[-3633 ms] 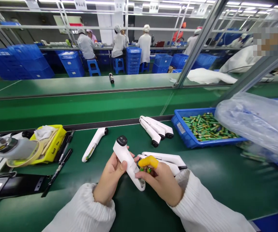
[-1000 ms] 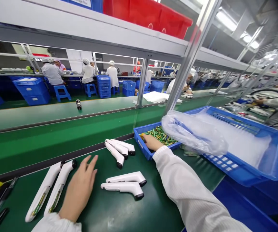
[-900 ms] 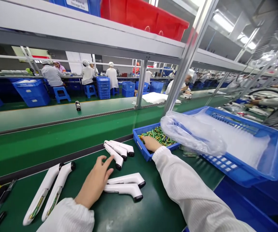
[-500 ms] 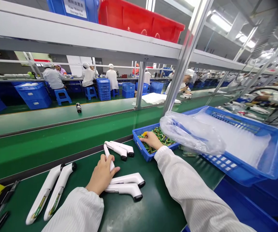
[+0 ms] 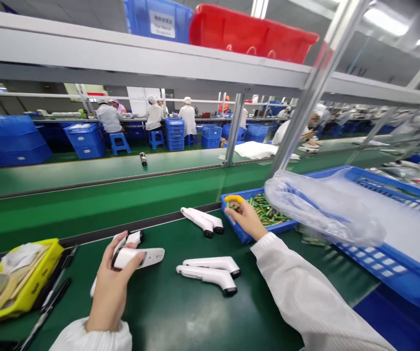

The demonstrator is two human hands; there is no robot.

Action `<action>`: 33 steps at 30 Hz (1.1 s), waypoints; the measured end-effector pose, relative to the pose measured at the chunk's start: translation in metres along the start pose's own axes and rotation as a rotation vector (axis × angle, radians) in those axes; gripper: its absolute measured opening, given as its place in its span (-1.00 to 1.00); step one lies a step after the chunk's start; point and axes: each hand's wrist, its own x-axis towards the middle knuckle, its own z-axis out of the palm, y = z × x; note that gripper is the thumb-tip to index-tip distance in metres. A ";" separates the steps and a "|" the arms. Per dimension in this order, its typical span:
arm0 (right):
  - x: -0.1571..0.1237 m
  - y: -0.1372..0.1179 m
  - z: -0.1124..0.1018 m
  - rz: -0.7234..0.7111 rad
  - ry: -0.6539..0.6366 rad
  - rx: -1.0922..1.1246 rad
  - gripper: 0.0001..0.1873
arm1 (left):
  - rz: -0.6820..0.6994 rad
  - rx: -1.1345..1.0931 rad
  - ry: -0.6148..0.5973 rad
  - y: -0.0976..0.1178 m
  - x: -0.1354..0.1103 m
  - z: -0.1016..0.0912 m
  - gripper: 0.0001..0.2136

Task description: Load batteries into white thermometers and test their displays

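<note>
The soft green table top [image 5: 181,317] is flat and smooth. On the right stands a big blue plastic crate [image 5: 396,263] with walls full of small holes. A crinkly see-through plastic bag [image 5: 323,209] lies puffed up over it.

Just beside the crate sits a small blue plastic tray [image 5: 244,237]. It holds a heap of thin green round batteries [image 5: 268,209]. At the far left is a yellow plastic box [image 5: 40,273] with white cloth in it, and black pens [image 5: 54,292] lie next to it.

Smooth white plastic tools shaped like little guns lie on the table. One pair [image 5: 210,270] lies side by side in the middle. Another pair [image 5: 202,222] lies near the small blue tray.

The left hand [image 5: 111,287] holds one white gun-shaped tool [image 5: 147,255] up above the table, lying flat. The fingers wrap around its dark-tipped end and the thumb presses on top. Right under it, one more white tool [image 5: 134,238] rests on the table.

The right hand [image 5: 246,219] is at the near edge of the small blue tray, well apart from the left hand. Its fingers are curled close together. One finger wears a yellow rubber cap [image 5: 234,199]. A bit of green shows under the fingers, but I cannot tell if they pinch a battery.
</note>
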 end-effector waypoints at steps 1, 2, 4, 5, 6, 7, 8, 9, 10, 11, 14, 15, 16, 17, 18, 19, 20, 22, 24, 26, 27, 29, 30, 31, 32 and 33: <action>-0.010 -0.010 0.011 -0.021 -0.041 0.015 -0.63 | -0.051 -0.226 0.043 0.002 0.000 -0.002 -0.44; -0.021 -0.021 0.022 -0.044 -0.088 0.031 -0.65 | -0.086 -0.425 0.060 0.003 0.001 -0.002 -0.46; -0.043 -0.042 0.044 -0.095 -0.193 0.074 -0.71 | -0.121 -0.681 0.044 0.005 0.004 -0.003 -0.59; -0.054 -0.052 0.054 -0.112 -0.244 0.109 -0.71 | -0.132 -0.746 0.030 0.005 0.005 -0.003 -0.69; -0.064 -0.060 0.064 -0.112 -0.287 0.152 -0.71 | -0.141 -0.783 0.016 0.006 0.006 -0.004 -0.77; -0.073 -0.067 0.072 -0.094 -0.319 0.201 -0.71 | -0.145 -0.798 0.006 0.007 0.006 -0.004 -0.77; -0.080 -0.072 0.080 -0.061 -0.340 0.253 -0.71 | -0.169 -0.840 -0.012 0.007 0.006 -0.005 -0.70; -0.087 -0.076 0.087 -0.023 -0.355 0.304 -0.71 | -0.208 -0.898 -0.038 0.008 0.004 -0.005 -0.64; -0.093 -0.079 0.094 0.007 -0.378 0.347 -0.74 | -0.257 -0.963 -0.069 0.009 0.002 -0.005 -0.60; -0.098 -0.081 0.099 0.021 -0.410 0.383 -0.76 | -0.309 -1.025 -0.102 0.009 -0.001 -0.004 -0.59; -0.111 -0.081 0.111 0.026 -0.527 0.452 -0.79 | -0.408 -1.125 -0.169 0.007 -0.013 0.003 -0.61; -0.116 -0.081 0.114 0.040 -0.545 0.445 -0.80 | -0.406 -1.114 -0.173 0.006 -0.016 0.007 -0.62; -0.120 -0.080 0.118 0.060 -0.546 0.418 -0.82 | -0.407 -1.111 -0.179 0.004 -0.020 0.011 -0.62; -0.124 -0.080 0.121 0.077 -0.536 0.373 -0.83 | -0.403 -1.104 -0.183 0.003 -0.023 0.014 -0.63; -0.128 -0.079 0.123 0.078 -0.526 0.311 -0.84 | -0.393 -1.092 -0.186 0.002 -0.027 0.018 -0.64; -0.132 -0.078 0.126 0.059 -0.511 0.243 -0.86 | -0.377 -1.076 -0.188 0.001 -0.029 0.021 -0.66; -0.135 -0.078 0.128 0.027 -0.492 0.181 -0.89 | -0.360 -1.054 -0.190 0.001 -0.032 0.023 -0.67; -0.140 -0.077 0.131 -0.026 -0.434 0.107 -0.93 | -0.313 -1.010 -0.186 0.000 -0.036 0.026 -0.68; -0.143 -0.075 0.132 -0.038 -0.352 0.121 -0.91 | -0.265 -0.979 -0.173 0.000 -0.040 0.027 -0.68; -0.144 -0.074 0.133 -0.056 -0.315 0.165 -0.87 | -0.234 -0.965 -0.162 -0.001 -0.042 0.028 -0.69; -0.144 -0.074 0.134 -0.093 -0.322 0.165 -0.87 | -0.231 -0.963 -0.161 -0.002 -0.042 0.028 -0.71; -0.144 -0.075 0.135 -0.242 -0.352 0.107 -0.91 | -0.252 -0.966 -0.166 -0.005 -0.043 0.028 -0.74; -0.145 -0.076 0.136 -0.328 -0.360 0.066 -0.93 | -0.266 -0.970 -0.168 -0.005 -0.043 0.028 -0.74; -0.145 -0.077 0.136 -0.399 -0.358 0.035 -0.94 | -0.278 -0.975 -0.167 -0.006 -0.043 0.027 -0.74; -0.146 -0.079 0.137 -0.446 -0.354 0.023 -0.94 | -0.288 -0.981 -0.166 -0.006 -0.043 0.026 -0.74; -0.147 -0.080 0.138 -0.462 -0.354 0.028 -0.94 | -0.295 -0.986 -0.165 -0.005 -0.042 0.025 -0.74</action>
